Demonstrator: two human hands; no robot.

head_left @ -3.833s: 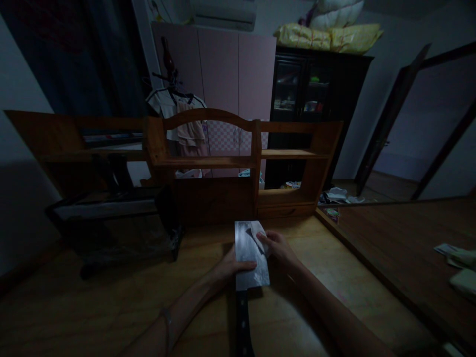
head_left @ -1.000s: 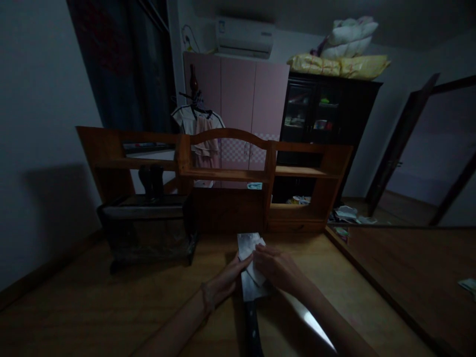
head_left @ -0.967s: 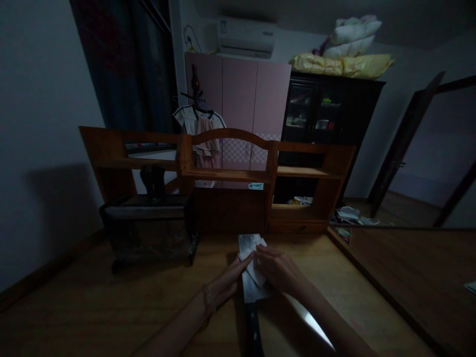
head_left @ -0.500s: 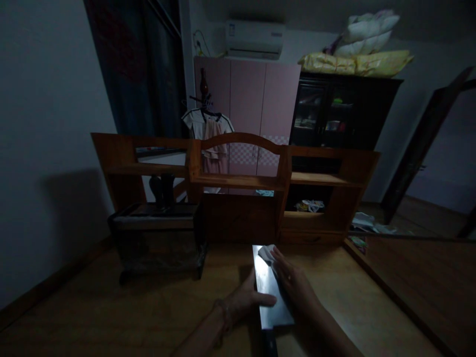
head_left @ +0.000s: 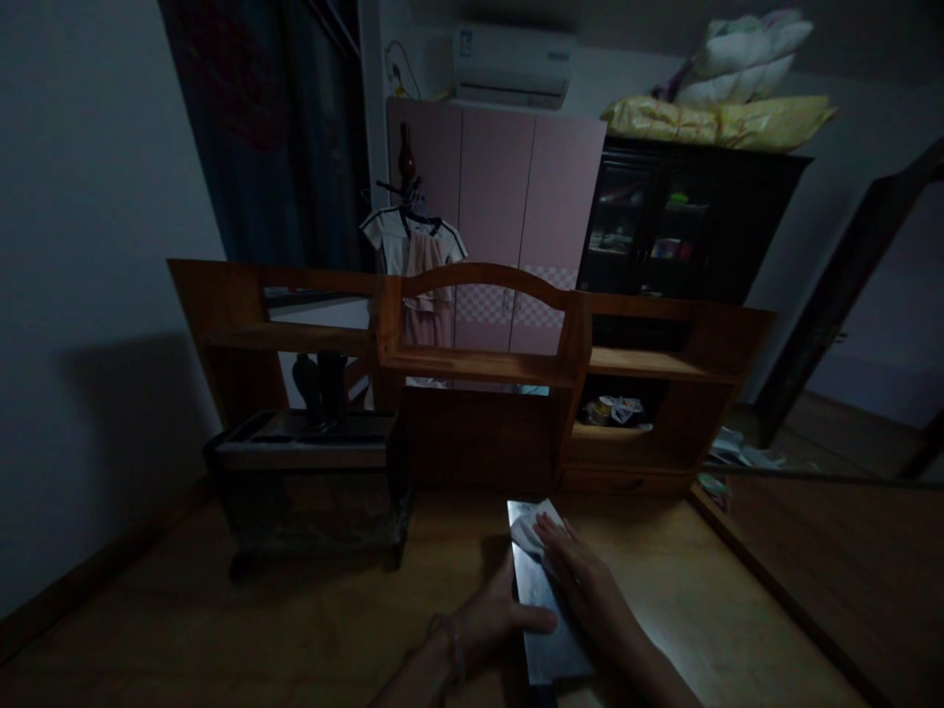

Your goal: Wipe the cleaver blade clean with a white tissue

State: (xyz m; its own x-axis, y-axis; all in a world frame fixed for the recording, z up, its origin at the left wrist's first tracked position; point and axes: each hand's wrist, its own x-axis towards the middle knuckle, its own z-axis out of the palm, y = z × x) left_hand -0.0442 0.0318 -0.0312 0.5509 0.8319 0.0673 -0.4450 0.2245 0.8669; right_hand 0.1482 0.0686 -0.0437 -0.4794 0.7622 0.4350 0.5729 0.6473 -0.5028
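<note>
A cleaver (head_left: 546, 657) with a broad shiny blade points away from me above the wooden surface, its dark handle mostly cut off by the lower edge of the picture. My left hand (head_left: 491, 615) is closed on the blade from the left, thumb lying across its face and the other fingers hidden beneath. A white tissue or cloth (head_left: 525, 531) lies against the far end of the blade. Over it, my right hand (head_left: 582, 580) presses with the fingers held together.
A dark knife block (head_left: 310, 492) with two handles upright in it stands to the left. Behind is a wooden shelf unit (head_left: 479, 366) with small items (head_left: 616, 409) in its right compartment. A raised wooden edge (head_left: 774, 590) runs along the right.
The view has tilted slightly, so the cleaver and hands appear lower. My right hand and the white tissue or cloth have shifted a little on the blade; more of the tissue shows now.
</note>
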